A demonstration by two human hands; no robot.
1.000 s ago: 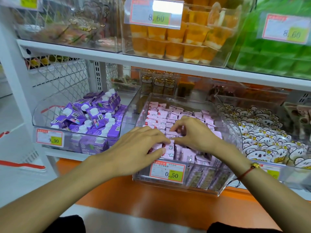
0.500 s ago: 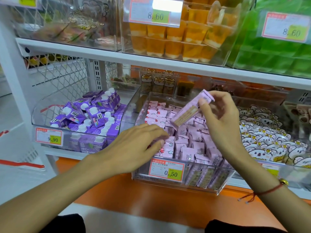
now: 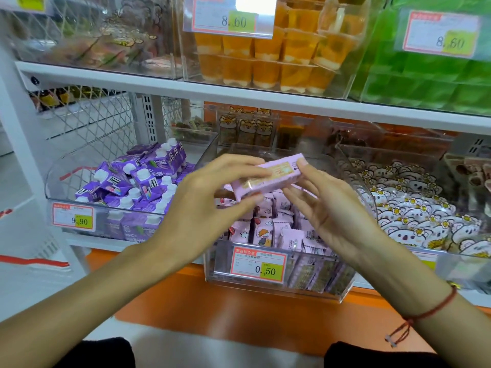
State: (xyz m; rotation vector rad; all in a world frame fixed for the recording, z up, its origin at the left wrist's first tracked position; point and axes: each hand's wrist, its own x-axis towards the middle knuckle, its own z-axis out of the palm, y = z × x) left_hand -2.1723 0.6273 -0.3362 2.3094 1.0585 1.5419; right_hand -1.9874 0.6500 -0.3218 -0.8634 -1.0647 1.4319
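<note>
Pink pack (image 3: 268, 176) at frame centre, tilted up to the right, above clear bin (image 3: 342, 290) of small pink packets. Left hand (image 3: 196, 205) grips its left end, right hand (image 3: 332, 208) pinches its right end. Purple cartons (image 3: 138, 181) centre left.

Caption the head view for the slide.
Left hand and right hand hold a pink packet above its clear bin.

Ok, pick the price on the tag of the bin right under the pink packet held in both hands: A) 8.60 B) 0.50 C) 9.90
B: the tag on the clear bin below the pink packet, which the left hand and right hand hold by its ends, reads 0.50.
</note>
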